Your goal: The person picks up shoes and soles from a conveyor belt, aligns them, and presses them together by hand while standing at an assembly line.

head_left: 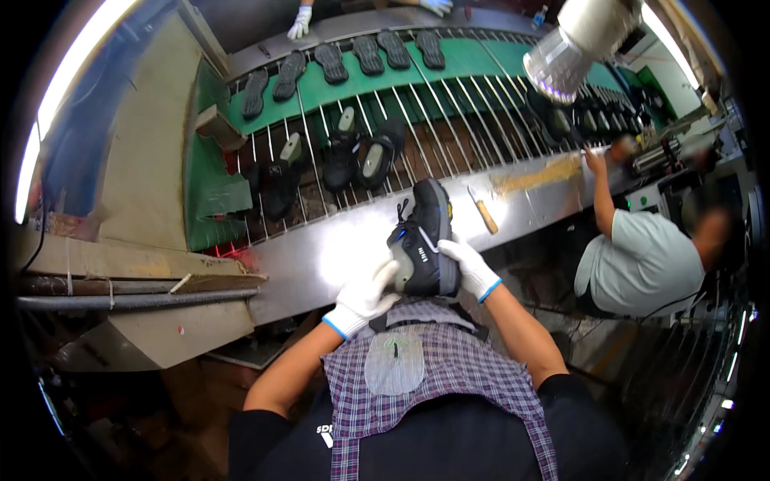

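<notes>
A black shoe (423,240) with a grey shoe last (400,266) in its opening is held up in front of my apron, its toe pointing away from me. My left hand (366,297), in a white knit glove with a blue cuff, is closed at the heel and last. On the other side, my gloved right hand (469,268) grips the shoe by its sole edge. A knife with a wooden handle (485,215) lies on the metal ledge to the right of the shoe.
Past the metal ledge (321,250) runs a rod conveyor with several black shoes on lasts (342,156). Black soles (330,62) line a green belt (473,58) beyond. Gloved hands (300,22) show at the far side. A co-worker (642,260) works at right; a lamp-like fixture (573,48) hangs above.
</notes>
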A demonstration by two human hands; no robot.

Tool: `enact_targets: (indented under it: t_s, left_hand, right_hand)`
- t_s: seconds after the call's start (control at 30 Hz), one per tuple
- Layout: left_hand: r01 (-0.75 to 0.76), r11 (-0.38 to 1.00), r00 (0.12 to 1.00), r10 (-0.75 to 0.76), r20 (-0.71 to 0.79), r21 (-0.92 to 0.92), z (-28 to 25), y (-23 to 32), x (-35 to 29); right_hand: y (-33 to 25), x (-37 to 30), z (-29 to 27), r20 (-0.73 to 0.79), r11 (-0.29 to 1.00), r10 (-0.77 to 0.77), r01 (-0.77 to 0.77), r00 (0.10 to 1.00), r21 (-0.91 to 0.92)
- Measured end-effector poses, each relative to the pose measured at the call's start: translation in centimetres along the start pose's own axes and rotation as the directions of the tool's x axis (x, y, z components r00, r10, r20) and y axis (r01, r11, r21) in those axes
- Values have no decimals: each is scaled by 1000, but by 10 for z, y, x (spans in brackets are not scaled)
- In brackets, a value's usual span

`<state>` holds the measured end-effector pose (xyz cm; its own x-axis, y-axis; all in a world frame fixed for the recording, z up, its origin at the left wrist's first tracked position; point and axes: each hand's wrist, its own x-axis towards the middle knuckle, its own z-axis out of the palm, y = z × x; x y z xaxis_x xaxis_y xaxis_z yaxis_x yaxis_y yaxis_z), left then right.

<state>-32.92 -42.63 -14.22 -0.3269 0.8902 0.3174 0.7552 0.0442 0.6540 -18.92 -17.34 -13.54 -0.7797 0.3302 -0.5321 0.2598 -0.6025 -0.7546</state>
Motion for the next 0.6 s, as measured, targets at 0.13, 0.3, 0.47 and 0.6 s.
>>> enact_targets:
  t_s: [0.13,0.3,0.47,0.6]
  left_hand:
    - [491,865,867,-497,37,104,-12,-33,-61]
    - [775,630,632,-774,-41,49,-4,-62,-134]
    - [901,411,379,-901,-211,-136,24,-43,-161]
    - [870,353,280,-929,-243,-344,67,-49,-131]
  right_hand:
    - [-105,58,-56,-134,974,-203,187,970,-128]
    - [-225,104,-107,-325,957,-262,289,909,36]
    - [-162,193,-139,341,-609,-282,107,897,-786]
    - [39,192,-120,279,-277,104,297,955,-914]
